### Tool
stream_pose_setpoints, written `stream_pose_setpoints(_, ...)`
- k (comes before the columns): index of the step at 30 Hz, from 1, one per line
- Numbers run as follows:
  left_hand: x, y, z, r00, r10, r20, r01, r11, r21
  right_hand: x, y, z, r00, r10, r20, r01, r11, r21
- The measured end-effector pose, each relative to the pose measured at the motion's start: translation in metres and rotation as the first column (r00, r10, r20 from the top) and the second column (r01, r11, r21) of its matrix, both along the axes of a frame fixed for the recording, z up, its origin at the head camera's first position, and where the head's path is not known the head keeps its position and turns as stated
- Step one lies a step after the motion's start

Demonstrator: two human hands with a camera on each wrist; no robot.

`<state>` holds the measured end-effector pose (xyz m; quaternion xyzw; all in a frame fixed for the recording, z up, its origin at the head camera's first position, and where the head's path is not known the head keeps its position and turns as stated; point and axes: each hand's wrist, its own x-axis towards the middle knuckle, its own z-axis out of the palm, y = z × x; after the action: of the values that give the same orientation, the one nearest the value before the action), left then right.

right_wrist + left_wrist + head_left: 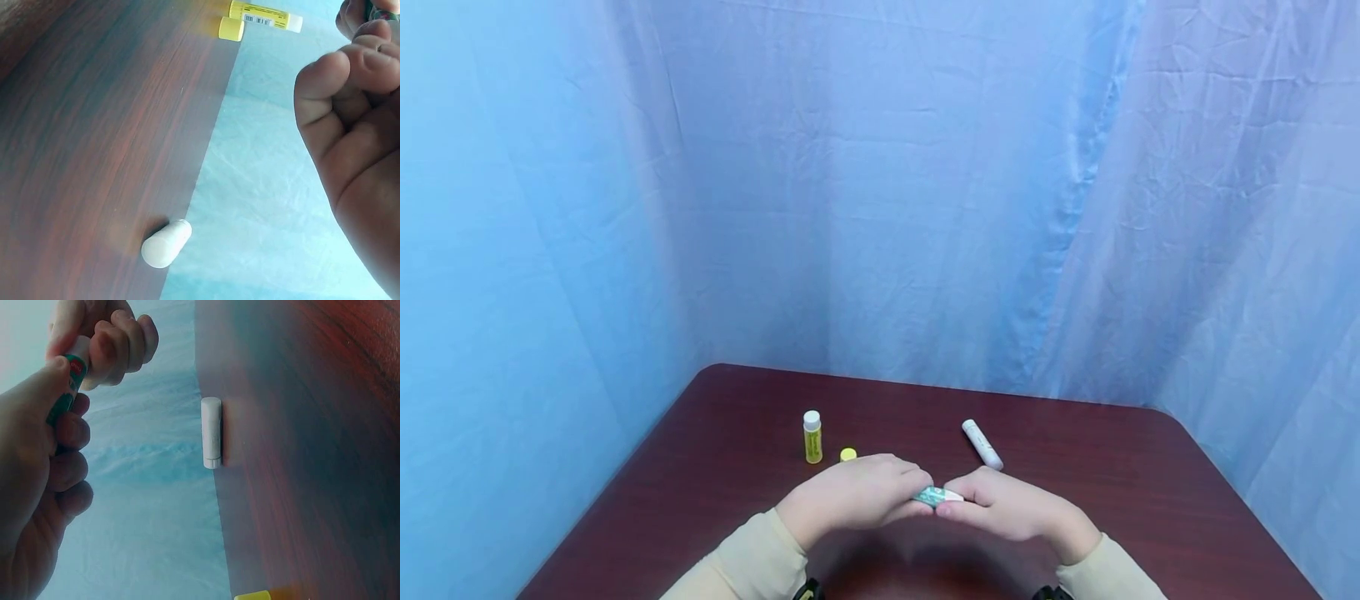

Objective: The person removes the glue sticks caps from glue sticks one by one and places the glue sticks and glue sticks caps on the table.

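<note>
Both hands meet over the near part of the table around a green glue stick [931, 496] with a white end. My left hand [868, 492] grips its green body, thumb on top and fingers curled beneath, as the left wrist view shows. The right hand [1022, 504] pinches the white end between thumb and finger. In the left wrist view the glue stick [76, 369] is tilted, and part of its body is hidden inside the left hand. The other right fingers [322, 78] are curled in toward the palm.
Beyond the left hand a yellow glue stick [813, 442] with a white top stands upright. A yellow cap [848, 454] is next to it, partly hidden by the hand. A white tube [982, 444] lies behind the right hand. Blue curtains [880, 208] surround the dark red table [760, 400].
</note>
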<state>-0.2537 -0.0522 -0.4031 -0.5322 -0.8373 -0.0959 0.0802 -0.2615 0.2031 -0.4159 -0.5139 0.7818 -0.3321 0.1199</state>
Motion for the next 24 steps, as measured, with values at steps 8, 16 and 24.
stream_pose_setpoints(8, -0.002, 0.001, 0.000, 0.998, -0.013, 0.064, 0.013, 1.000, -0.009, 0.002, -0.002, 0.005, 0.974, 0.042, -0.221, -0.045, 0.999, -0.004)
stream_pose_setpoints(16, -0.005, -0.001, -0.002, 0.989, -0.024, 0.149, 0.023, 1.000, 0.010, 0.007, -0.002, 0.007, 0.944, -0.032, -0.328, 0.042, 0.999, 0.022)
stream_pose_setpoints(24, -0.008, -0.004, -0.004, 0.976, -0.032, 0.216, 0.022, 0.999, 0.050, 0.011, 0.000, 0.007, 0.824, -0.103, -0.557, 0.111, 0.994, -0.020)
